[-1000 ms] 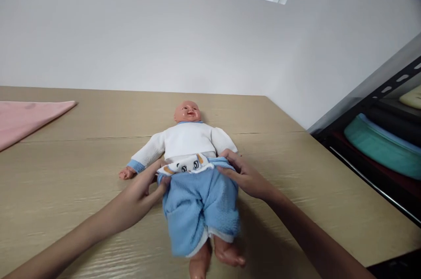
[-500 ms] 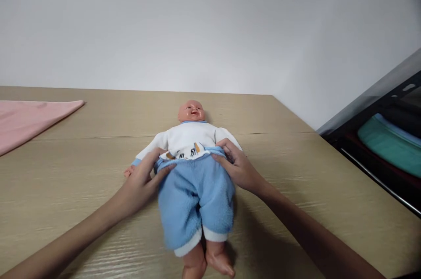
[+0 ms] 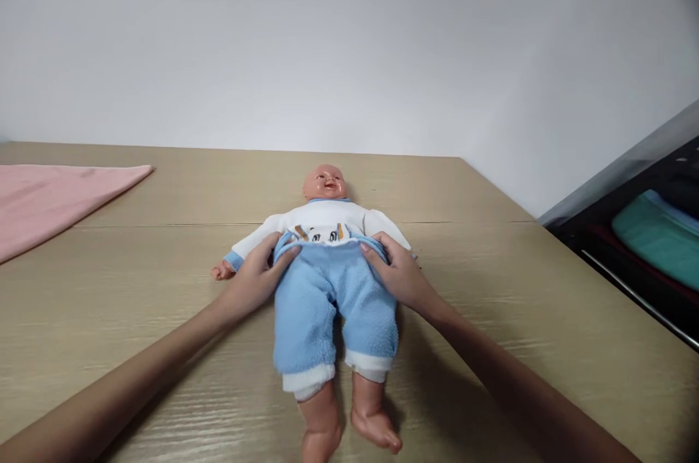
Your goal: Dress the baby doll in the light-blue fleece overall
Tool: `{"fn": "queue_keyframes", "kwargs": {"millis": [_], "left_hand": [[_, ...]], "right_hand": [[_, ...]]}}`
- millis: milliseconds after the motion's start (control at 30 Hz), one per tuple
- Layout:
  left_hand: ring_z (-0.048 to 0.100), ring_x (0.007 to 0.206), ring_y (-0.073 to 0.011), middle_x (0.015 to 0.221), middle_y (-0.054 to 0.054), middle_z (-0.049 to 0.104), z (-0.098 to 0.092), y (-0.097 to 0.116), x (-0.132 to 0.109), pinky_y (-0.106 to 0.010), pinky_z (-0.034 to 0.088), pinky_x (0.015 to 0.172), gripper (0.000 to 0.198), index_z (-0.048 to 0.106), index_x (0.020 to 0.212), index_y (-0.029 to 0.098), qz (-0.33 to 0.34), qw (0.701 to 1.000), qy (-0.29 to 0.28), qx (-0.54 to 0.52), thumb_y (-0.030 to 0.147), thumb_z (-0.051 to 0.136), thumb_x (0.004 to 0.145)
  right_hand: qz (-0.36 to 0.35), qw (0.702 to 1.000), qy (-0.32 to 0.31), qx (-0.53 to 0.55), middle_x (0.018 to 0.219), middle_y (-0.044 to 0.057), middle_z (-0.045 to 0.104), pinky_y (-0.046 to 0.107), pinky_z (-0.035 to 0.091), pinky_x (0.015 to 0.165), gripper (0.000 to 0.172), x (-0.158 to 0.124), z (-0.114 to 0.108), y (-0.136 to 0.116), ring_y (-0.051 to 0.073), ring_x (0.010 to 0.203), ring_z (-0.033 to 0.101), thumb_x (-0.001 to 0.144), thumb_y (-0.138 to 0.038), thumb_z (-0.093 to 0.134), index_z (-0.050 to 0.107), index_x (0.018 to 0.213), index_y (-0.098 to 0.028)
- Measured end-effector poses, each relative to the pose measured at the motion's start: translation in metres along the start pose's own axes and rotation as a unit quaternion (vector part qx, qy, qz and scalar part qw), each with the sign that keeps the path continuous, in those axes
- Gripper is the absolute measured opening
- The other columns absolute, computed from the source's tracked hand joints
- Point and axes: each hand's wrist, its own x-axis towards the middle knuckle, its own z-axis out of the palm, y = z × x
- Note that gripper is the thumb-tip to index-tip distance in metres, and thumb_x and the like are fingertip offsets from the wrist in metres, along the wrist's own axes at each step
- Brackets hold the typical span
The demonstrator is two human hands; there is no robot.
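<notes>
a pink cloth (image 3: pixel 65 204) lies at far left, well apart on the wooden table (image 3: pixel 491 266), as my left hand (image 3: pixel 261 272) pinches one side of the blue trousers (image 3: pixel 334 277) at the waist, thumb in front. the doll (image 3: pixel 326 183) lies on its back between my hands, feet toward me, seemingly so both sides sit within reach; my right hand (image 3: pixel 401 270) holds the other side, its pinch similarly narrow, apparently keeping the waistband level.

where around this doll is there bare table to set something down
Bare table shows between the pink cloth and the doll, and between the doll and the shelf. It's crowded at the blue pants, gripped by the left hand and right hand.
</notes>
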Motion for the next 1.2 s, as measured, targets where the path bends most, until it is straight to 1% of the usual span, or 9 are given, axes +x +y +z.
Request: {"fn": "queue_keyframes", "kwargs": {"millis": [133, 233, 367, 433, 567, 767, 967, 1133, 1200], "left_hand": [[0.061, 0.134, -0.0324, 0.136, -0.009, 0.071, 0.0, 0.001, 0.005, -0.042, 0.044, 0.118, 0.053, 0.066, 0.131, 0.021, -0.068, 0.992, -0.046, -0.098, 0.065, 0.055, 0.104], [0.054, 0.144, -0.0335, 0.142, -0.008, 0.069, -0.009, -0.007, -0.001, -0.045, 0.039, 0.126, 0.048, 0.068, 0.133, 0.024, -0.041, 0.991, -0.078, -0.1, 0.06, 0.06, 0.102], [0.053, 0.146, -0.034, 0.144, -0.008, 0.07, -0.012, -0.02, -0.01, -0.05, 0.035, 0.13, 0.042, 0.072, 0.132, 0.027, -0.028, 0.987, -0.099, -0.124, 0.052, 0.068, 0.099], [0.056, 0.145, -0.0329, 0.147, -0.009, 0.069, -0.005, -0.022, -0.011, -0.049, 0.039, 0.128, 0.046, 0.068, 0.138, 0.027, -0.069, 0.967, -0.084, -0.231, 0.051, 0.068, 0.099], [0.066, 0.136, -0.0282, 0.148, -0.01, 0.069, 0.012, -0.016, -0.011, -0.046, 0.052, 0.118, 0.053, 0.054, 0.151, 0.03, -0.139, 0.887, -0.042, -0.439, 0.046, 0.065, 0.102], [0.067, 0.134, -0.0287, 0.145, -0.009, 0.071, 0.015, -0.023, 0.0, -0.042, 0.051, 0.118, 0.055, 0.059, 0.148, 0.025, -0.161, 0.838, -0.056, -0.518, 0.034, 0.076, 0.096], [0.068, 0.126, -0.03, 0.136, -0.007, 0.074, 0.0, -0.03, 0.01, -0.034, 0.054, 0.104, 0.054, 0.072, 0.132, 0.024, -0.138, 0.875, -0.092, -0.455, 0.04, 0.088, 0.083], [0.068, 0.104, -0.0216, 0.117, -0.004, 0.074, -0.014, -0.016, 0.015, -0.028, 0.054, 0.089, 0.042, 0.073, 0.125, 0.025, -0.052, 0.944, -0.098, -0.31, 0.05, 0.081, 0.092], [0.068, 0.105, -0.0218, 0.118, -0.004, 0.073, -0.014, -0.012, 0.02, -0.029, 0.054, 0.09, 0.045, 0.071, 0.128, 0.026, -0.044, 0.954, -0.097, -0.28, 0.057, 0.076, 0.095]], "right_hand": [[0.026, 0.998, -0.049, 0.04, 0.085, 0.0, 0.065, 0.034, 0.051, 0.077, 0.038, 0.003, -0.007, 0.014, 0.022, 0.083, 0.06, 0.1, -0.061, 0.06, 0.067, 0.092, -0.024], [0.039, 0.99, -0.104, 0.091, 0.103, 0.004, 0.076, 0.045, 0.054, 0.099, 0.036, -0.005, -0.02, 0.026, 0.03, 0.105, 0.066, 0.091, -0.061, 0.073, 0.077, 0.098, -0.025], [0.089, 0.974, -0.074, 0.194, 0.119, 0.007, 0.079, 0.053, 0.053, 0.111, 0.047, -0.015, -0.021, 0.036, 0.033, 0.116, 0.071, 0.083, -0.065, 0.08, 0.079, 0.112, -0.028], [0.111, 0.963, -0.041, 0.242, 0.124, 0.009, 0.079, 0.053, 0.058, 0.107, 0.056, -0.016, -0.012, 0.037, 0.032, 0.116, 0.074, 0.087, -0.07, 0.073, 0.075, 0.124, -0.028], [0.136, 0.932, -0.022, 0.336, 0.127, 0.007, 0.079, 0.049, 0.056, 0.11, 0.061, -0.01, 0.003, 0.035, 0.03, 0.121, 0.074, 0.086, -0.067, 0.076, 0.069, 0.134, -0.03], [0.084, 0.953, -0.044, 0.289, 0.115, 0.004, 0.078, 0.041, 0.051, 0.11, 0.043, 0.002, -0.003, 0.048, 0.027, 0.113, 0.07, 0.087, -0.058, 0.077, 0.074, 0.117, -0.027], [0.017, 0.974, -0.047, 0.22, 0.082, -0.002, 0.058, 0.032, 0.046, 0.077, 0.027, -0.006, -0.008, 0.039, 0.019, 0.079, 0.053, 0.088, -0.048, 0.078, 0.066, 0.087, -0.024], [-0.151, 0.987, -0.045, 0.017, 0.098, 0.002, 0.063, 0.035, 0.044, 0.093, 0.019, -0.006, -0.013, -0.007, 0.022, 0.095, 0.056, 0.094, -0.038, 0.077, 0.066, 0.099, -0.023], [-0.157, 0.986, -0.054, 0.014, 0.102, 0.003, 0.065, 0.036, 0.045, 0.095, 0.018, 0.005, -0.009, -0.017, 0.022, 0.098, 0.059, 0.098, -0.04, 0.071, 0.065, 0.103, -0.024]]}}
